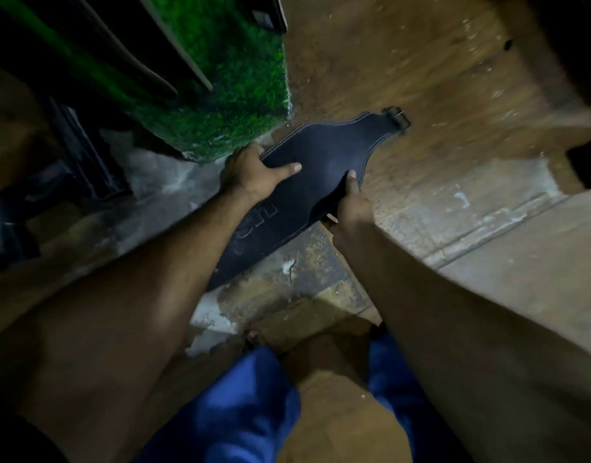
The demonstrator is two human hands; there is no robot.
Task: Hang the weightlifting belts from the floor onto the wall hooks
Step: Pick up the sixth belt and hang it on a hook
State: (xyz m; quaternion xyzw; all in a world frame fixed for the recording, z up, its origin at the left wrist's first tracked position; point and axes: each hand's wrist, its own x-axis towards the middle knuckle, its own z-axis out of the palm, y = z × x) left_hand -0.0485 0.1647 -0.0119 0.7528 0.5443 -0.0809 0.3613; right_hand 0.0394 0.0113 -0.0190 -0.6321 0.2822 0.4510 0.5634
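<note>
Both hands' grip, belt (321,152) edges, floor (421,95)

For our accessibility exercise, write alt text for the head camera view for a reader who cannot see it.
Two bare hands hold a wide black weightlifting belt above a worn brown floor, the left hand on one edge and the right hand on the other. Its buckle points away, beside green artificial turf.

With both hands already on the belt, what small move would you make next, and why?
Probably raise the belt toward the wall, buckle end leading. The left hand grips its far edge and the right hand its near edge, so it seems firmly held, and the buckle hangs free at the far end. No hook shows in this view, so looking up to find one comes with the lift.
</note>
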